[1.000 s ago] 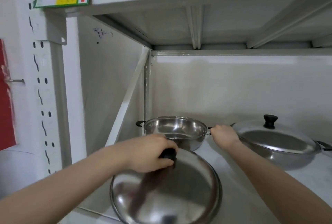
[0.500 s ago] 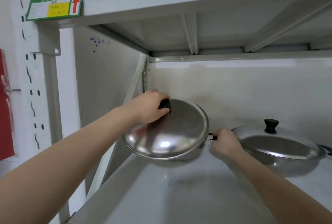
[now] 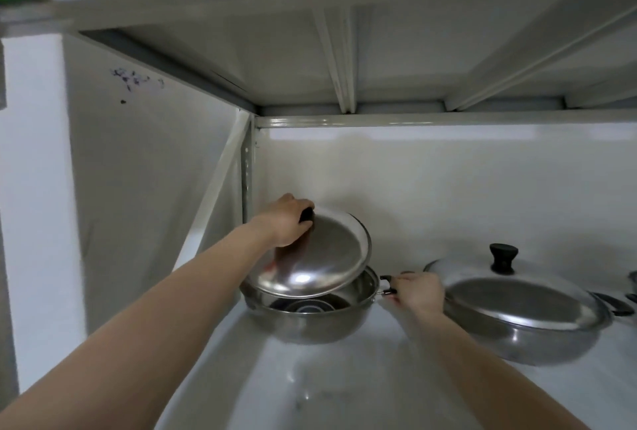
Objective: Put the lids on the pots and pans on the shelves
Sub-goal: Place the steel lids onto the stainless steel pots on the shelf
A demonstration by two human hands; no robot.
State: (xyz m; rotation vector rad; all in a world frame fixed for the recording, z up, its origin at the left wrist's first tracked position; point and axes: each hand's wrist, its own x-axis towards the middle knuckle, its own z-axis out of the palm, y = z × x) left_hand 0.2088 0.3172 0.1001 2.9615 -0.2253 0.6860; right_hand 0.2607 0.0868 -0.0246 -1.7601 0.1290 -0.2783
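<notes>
Item: steel lid [image 3: 317, 257], tilted over open pot [image 3: 306, 319] on shelf [image 3: 344, 388]. My left hand [image 3: 287, 223] grips its knob to lower it; my right hand [image 3: 418, 292] pinches the pot handle [image 3: 387, 286], steadying.

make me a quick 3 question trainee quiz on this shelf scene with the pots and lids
1. True or false: the lid lies flat and seated on the left pot.
2. What does the right hand hold? A) the pot's side handle B) the lidded pan's knob C) nothing
3. Fill in: the left hand grips the lid by its black ____.

Key: 1 false, it is tilted, far edge raised. 2 A. 3 knob.
</notes>
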